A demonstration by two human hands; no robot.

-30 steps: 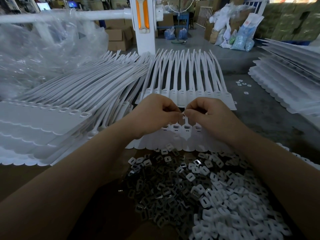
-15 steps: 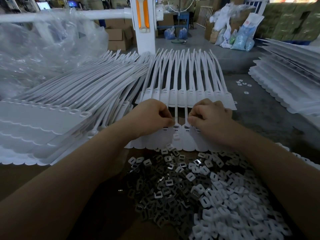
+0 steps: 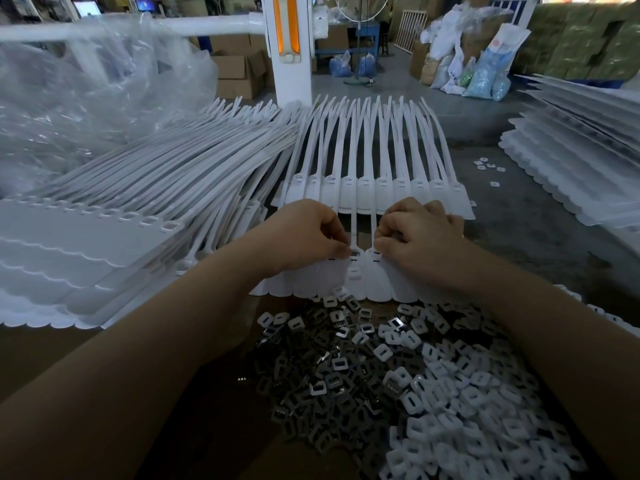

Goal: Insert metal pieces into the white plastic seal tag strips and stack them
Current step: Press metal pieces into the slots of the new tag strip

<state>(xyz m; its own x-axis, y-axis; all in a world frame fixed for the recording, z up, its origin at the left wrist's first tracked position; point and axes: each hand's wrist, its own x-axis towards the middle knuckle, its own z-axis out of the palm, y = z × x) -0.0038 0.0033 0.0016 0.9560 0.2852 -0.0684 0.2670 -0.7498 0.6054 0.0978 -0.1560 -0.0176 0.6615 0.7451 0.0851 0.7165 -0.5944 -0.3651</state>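
Note:
A white seal tag strip [image 3: 353, 282] lies flat in front of me, its thin tails running away from me. My left hand [image 3: 304, 237] rests on its left half with curled fingers, thumb and forefinger pinched at a tag head where a small metal piece [image 3: 355, 252] sits. My right hand [image 3: 419, 237] presses on the right half, fingertips curled at the neighbouring tag head. Below the strip spreads a heap of dark metal pieces [image 3: 311, 386] and white plastic caps [image 3: 485, 410].
A tall stack of white strips [image 3: 104, 237] lies at the left, another strip [image 3: 374, 192] just beyond my hands, and more stacks [image 3: 571, 161] at the right. Clear plastic bags [image 3: 86, 98] pile up at the back left. A white post [image 3: 291, 46] stands behind.
Both hands have dropped from pinching together above the strip onto the strip itself, moving slightly apart. A tag head with a metal piece now shows between them.

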